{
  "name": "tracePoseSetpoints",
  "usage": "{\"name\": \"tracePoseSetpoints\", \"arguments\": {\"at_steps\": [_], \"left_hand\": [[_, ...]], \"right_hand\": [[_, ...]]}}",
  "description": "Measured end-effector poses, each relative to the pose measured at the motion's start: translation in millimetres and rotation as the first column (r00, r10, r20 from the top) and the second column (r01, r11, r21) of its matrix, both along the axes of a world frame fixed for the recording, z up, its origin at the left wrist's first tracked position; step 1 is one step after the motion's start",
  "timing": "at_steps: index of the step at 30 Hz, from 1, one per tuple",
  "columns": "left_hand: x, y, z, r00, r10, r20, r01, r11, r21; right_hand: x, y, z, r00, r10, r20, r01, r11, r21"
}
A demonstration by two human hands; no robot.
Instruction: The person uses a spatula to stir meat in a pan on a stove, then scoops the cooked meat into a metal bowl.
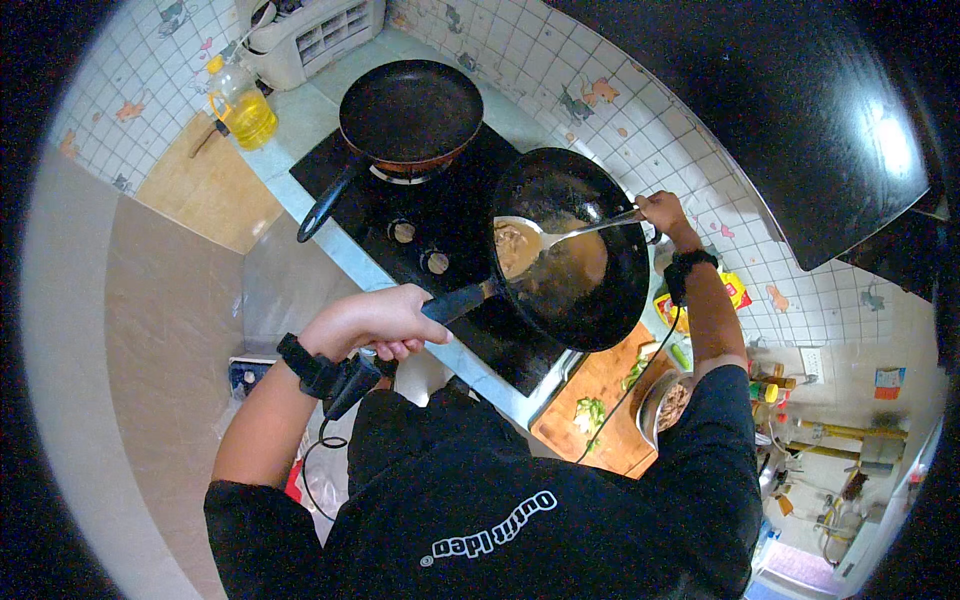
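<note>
My left hand grips the black handle of a dark wok, which is over the right part of a black glass gas hob. A shallow pool of brownish liquid lies in the wok. My right hand is at the wok's far rim, closed around the handle of a metal ladle. The ladle's bowl is inside the wok and holds cloudy brown liquid with pieces that look like meat. Both wrists wear black bands with cables.
A frying pan sits on the left burner, its handle past the counter edge. An oil bottle stands beyond it. On a wooden board lie chopped greens and a bowl of meat. A range hood overhangs the right.
</note>
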State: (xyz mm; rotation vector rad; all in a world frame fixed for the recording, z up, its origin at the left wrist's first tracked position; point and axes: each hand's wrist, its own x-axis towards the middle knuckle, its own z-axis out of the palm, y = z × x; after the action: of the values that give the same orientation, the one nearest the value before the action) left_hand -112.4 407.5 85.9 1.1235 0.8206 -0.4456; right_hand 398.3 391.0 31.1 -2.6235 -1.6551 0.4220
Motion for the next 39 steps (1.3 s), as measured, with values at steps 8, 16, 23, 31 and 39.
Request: {"name": "tracePoseSetpoints", "arguments": {"at_steps": [8,16,23,31,39], "left_hand": [[-3,-4,-11,0.999,-0.014,0.049,0.016,1.000,-0.021],[-6,-5,-7,0.999,-0.027,0.035,0.027,1.000,-0.016],[-18,-8,-34,0.998,-0.053,0.032,0.054,0.998,-0.045],[-26,-12,-63,0.994,0.005,0.108,0.000,0.999,-0.050],[-29,-13,-74,0.996,-0.017,0.091,0.022,0.998,-0.055]], "right_hand": [[5,-8,-8,0.982,0.170,0.084,-0.178,0.978,0.111],[10,-31,-8,0.989,-0.046,0.141,0.034,0.996,0.088],[-35,-90,54,0.983,-0.129,-0.129,0.125,0.991,-0.041],[-86,-190,77,0.962,-0.274,-0.011,0.273,0.953,0.130],[-167,-260,79,0.737,-0.676,0.003,0.654,0.713,0.253]]}}
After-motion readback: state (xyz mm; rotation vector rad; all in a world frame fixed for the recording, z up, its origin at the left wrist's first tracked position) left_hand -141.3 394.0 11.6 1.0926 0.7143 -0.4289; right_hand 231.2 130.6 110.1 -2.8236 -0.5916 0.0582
